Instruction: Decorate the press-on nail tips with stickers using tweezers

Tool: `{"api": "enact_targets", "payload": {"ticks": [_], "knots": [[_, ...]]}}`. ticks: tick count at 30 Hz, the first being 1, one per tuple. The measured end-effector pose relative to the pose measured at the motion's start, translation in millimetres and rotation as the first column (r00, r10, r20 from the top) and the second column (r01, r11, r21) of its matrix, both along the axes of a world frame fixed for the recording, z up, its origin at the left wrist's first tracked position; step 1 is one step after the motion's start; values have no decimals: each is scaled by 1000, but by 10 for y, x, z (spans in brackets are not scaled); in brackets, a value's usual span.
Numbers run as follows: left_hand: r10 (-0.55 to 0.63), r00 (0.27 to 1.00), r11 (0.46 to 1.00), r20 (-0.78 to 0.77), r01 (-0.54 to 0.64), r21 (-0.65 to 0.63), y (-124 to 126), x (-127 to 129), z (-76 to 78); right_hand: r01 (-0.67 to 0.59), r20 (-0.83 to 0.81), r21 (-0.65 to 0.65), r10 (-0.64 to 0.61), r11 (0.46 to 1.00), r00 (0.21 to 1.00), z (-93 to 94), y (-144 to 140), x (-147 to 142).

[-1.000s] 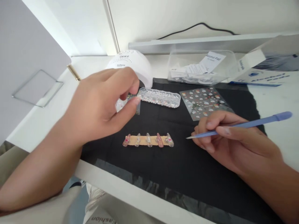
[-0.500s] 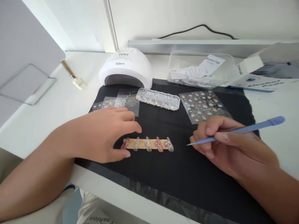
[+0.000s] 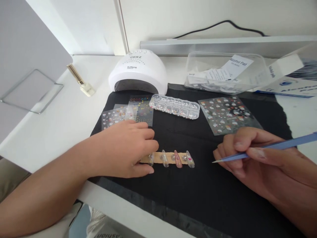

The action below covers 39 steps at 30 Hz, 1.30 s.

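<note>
My left hand hovers over the left end of a tan strip, thumb and index finger apart on either side of it. Mounted across the strip are several decorated false nails: a clear one, a pink one and, at the right end, a clear one with a pink heart. Another clear nail shows partly beside my left fingertips; the strip's far left end is hidden. In my right hand are blue tweezers, held like a pen, their pale tip pointing left above the black mat.
Behind the strip lie a rhinestone case and sticker sheets on the black mat. Further back stand a white nail lamp, a polish bottle and a clear tub of alcohol pads. A wire stand is at left.
The view has shifted, so most things sit further right. My left hand has moved further over the strip, covering its left-end nail. My right hand still holds the tweezers.
</note>
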<state>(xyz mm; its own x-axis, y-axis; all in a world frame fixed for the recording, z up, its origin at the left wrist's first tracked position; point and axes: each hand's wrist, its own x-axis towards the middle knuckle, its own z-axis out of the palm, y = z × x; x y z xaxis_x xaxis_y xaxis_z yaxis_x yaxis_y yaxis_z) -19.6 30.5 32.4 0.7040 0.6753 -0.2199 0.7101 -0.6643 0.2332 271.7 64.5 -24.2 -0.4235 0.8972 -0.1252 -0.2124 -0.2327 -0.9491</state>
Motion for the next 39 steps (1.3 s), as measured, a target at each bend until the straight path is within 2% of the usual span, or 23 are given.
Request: {"api": "enact_targets", "payload": {"ticks": [6,10,14,17,19,22,24,26,28,32,39], "knots": [[79,997,997,20,-80,8,-22,-132,73,9,0,0,-9,1000,1000,-25,4,16],[219,976,972,5,-219,87,-48,-283,131,14,-9,0,-14,1000,1000,-30,2,6],[308,951,938,0,-303,168,-33,-371,112,13,-5,30,-13,999,1000,-27,7,-5],[413,910,887,-31,-394,239,17,-411,71,10,-7,24,-10,1000,1000,-37,16,12],[509,858,838,-71,-475,269,68,-429,48,9,-10,4,-9,1000,1000,-48,21,33],[611,786,780,-88,-579,238,154,-435,12,-2,-15,-35,1,999,1000,-53,27,62],[617,785,782,-63,-601,165,211,-428,-31,-1,-17,-45,0,999,1000,-44,29,71],[588,808,808,-47,-583,81,266,-420,-94,0,-19,-50,-1,999,1000,-30,27,75],[559,828,829,-49,-557,49,316,-414,-165,2,-17,-61,-3,998,1000,-21,22,79],[562,826,827,-46,-560,44,389,-401,-259,13,-17,-94,-15,995,1000,-19,19,90],[564,825,824,-24,-561,80,418,-356,-270,31,-11,-75,-32,997,999,51,9,56]]}}
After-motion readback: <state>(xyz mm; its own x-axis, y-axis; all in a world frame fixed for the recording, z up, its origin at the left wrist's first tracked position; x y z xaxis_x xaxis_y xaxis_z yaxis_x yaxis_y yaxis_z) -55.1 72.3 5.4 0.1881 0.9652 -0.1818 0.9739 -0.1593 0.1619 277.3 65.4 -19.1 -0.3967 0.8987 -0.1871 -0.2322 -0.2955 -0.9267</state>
